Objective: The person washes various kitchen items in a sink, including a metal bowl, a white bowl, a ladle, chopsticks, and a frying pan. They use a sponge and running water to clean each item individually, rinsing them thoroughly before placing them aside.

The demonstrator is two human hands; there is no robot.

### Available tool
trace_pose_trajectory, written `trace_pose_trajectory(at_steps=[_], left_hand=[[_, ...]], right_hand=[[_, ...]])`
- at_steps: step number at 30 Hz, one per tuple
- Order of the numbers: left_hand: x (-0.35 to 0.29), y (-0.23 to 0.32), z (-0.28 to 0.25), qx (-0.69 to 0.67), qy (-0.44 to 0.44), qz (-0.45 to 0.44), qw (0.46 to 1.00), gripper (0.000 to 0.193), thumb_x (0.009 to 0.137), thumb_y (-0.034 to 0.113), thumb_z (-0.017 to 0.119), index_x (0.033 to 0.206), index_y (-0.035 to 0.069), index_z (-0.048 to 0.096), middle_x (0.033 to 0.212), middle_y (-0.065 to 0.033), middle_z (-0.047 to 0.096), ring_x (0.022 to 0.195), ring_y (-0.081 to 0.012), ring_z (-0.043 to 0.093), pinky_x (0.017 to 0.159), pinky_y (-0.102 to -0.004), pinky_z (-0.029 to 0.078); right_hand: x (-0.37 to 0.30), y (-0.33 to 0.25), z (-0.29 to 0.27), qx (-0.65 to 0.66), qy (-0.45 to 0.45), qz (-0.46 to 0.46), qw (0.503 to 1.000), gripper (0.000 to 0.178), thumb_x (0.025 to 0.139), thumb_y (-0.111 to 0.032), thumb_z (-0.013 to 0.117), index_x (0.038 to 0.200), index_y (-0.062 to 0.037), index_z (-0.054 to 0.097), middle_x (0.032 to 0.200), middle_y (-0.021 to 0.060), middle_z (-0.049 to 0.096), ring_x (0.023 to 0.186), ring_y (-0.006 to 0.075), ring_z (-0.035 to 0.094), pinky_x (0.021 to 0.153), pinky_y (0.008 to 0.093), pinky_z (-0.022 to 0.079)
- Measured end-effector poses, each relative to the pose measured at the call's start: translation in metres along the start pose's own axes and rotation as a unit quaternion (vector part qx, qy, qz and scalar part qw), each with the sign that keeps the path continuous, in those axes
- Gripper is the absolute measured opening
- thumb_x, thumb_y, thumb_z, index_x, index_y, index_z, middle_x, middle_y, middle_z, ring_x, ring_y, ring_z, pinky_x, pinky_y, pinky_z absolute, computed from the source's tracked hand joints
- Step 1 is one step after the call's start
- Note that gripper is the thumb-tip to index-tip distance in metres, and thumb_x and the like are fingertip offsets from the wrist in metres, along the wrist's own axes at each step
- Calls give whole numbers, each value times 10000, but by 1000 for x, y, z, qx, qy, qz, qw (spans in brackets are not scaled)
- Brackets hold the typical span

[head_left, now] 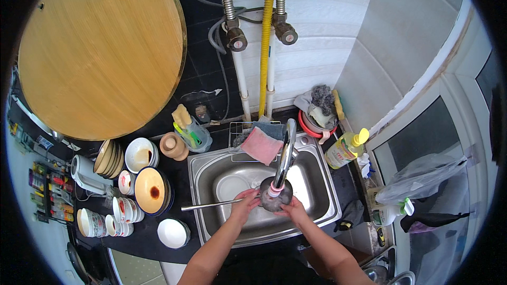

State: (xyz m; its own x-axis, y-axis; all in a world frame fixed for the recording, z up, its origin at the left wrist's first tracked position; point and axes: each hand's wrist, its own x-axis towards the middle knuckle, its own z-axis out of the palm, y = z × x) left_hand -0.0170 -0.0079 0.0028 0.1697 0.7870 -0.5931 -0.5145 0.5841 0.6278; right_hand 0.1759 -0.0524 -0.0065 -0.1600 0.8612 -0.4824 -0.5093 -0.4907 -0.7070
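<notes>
Over the steel sink (198, 190), a metal ladle (268, 203) is held with its round bowl under the tap (287, 150), and its long handle points out to the left. My left hand (244, 206) is closed round the handle close to the bowl. On the bowl's right side, my right hand (293, 211) grips the rim with its fingers partly hidden. The tap's end covers part of the bowl. Below, a pale round plate (231, 186) lies in the basin. A pink cloth (262, 145) hangs over a wire rack (235, 133) behind the sink.
Left of the sink stand stacked bowls (150, 190), a white bowl (173, 233), a wooden mortar (173, 146) and a clear container (196, 136). To the right are a yellow-capped bottle (344, 149) and a red basin (304, 123) with rags. A round wooden board (103, 47) leans behind.
</notes>
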Motion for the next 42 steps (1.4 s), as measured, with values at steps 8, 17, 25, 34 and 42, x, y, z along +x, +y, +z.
trace_pose_trajectory(at_steps=[8,17,25,34,42], left_hand=[[23,-55,37,20,-42,-80,996,304,693,98,690,952,92,533,937,-65,585,847,-191,579,721,-331,475],[23,-70,50,-70,-124,-183,973,289,787,209,610,966,36,463,980,-130,518,988,-297,521,840,-407,451],[36,-47,28,-85,5,-147,985,290,876,162,342,1087,-2,455,1032,-166,527,898,-319,553,802,-448,485],[36,-58,9,-76,-28,-155,985,417,902,303,315,1177,-8,344,1134,-222,453,957,-399,510,839,-498,428],[22,-45,9,-115,-58,-138,982,483,896,390,330,1175,-4,341,1113,-241,459,974,-379,509,860,-484,414]], right_hand=[[-59,-17,-7,-32,114,-95,988,341,779,93,453,1106,-2,435,1001,96,559,847,183,576,691,335,542],[-114,-85,-16,-88,232,-152,957,395,735,97,456,1117,3,486,939,62,590,753,117,579,584,254,538],[-151,-121,-27,-110,295,-191,930,381,716,102,467,1087,19,503,868,66,602,647,116,586,545,254,537],[-170,-144,-31,-130,338,-211,908,336,700,43,480,1028,15,548,736,35,588,556,101,555,499,260,526],[-161,-141,-31,-134,358,-213,899,302,702,23,465,988,6,561,734,34,576,527,104,549,497,257,529]])
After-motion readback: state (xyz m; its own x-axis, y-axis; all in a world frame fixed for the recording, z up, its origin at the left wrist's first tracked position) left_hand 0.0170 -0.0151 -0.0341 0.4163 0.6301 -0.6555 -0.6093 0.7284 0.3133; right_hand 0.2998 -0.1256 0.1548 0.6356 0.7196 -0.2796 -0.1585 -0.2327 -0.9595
